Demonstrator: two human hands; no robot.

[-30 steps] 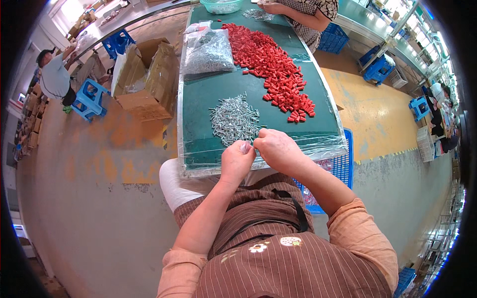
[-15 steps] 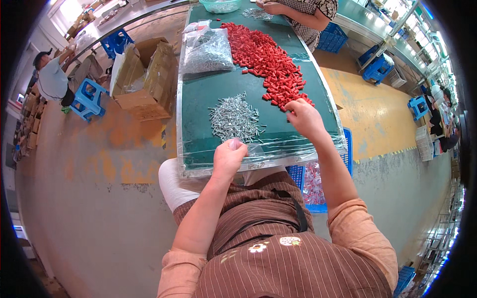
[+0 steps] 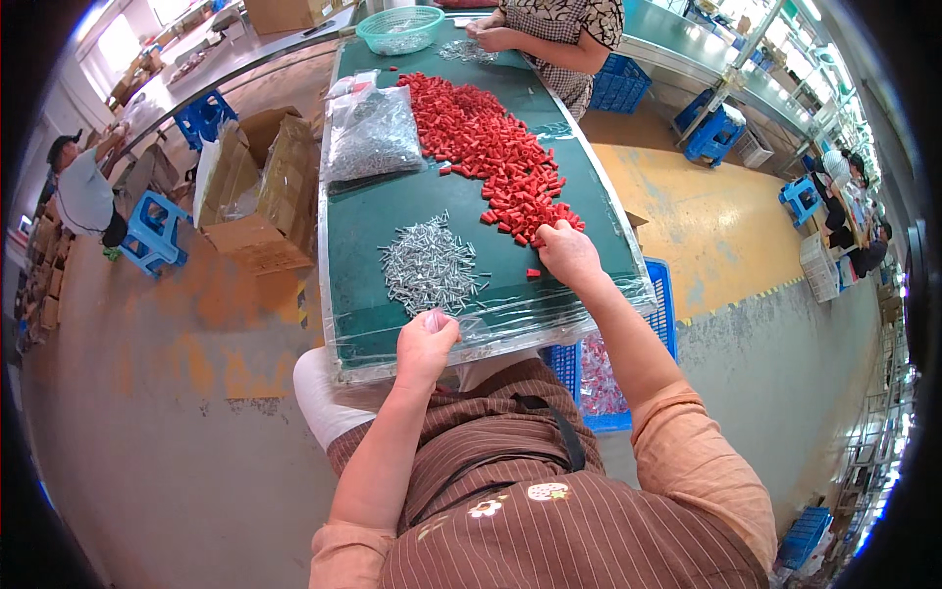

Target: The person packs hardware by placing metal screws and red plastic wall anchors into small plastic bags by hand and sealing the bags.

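At the table's near edge my left hand (image 3: pixel 426 346) is closed, pinching a small clear plastic bag (image 3: pixel 474 330) that reaches out to its right. My right hand (image 3: pixel 571 259) touches the near end of a long heap of small red plastic pieces (image 3: pixel 491 147). Its fingers are pinched together, and what lies between them is hidden. One loose red piece (image 3: pixel 533 273) lies apart, just left of that hand. Beyond my left hand sits a pile of short silver screws (image 3: pixel 432 263), on the green table top (image 3: pixel 373 211).
A large clear bag of metal parts (image 3: pixel 373 137) lies left of the red heap. At the far end are a green basket (image 3: pixel 400 31) and a co-worker's hands (image 3: pixel 488 35). A blue crate (image 3: pixel 663 304) stands below the right edge, a cardboard box (image 3: pixel 260 201) left of the table.
My view has shifted, so the table appears lower and further left. A single red piece now lies apart from the heap, near my right hand. My left hand keeps its hold on the bag.
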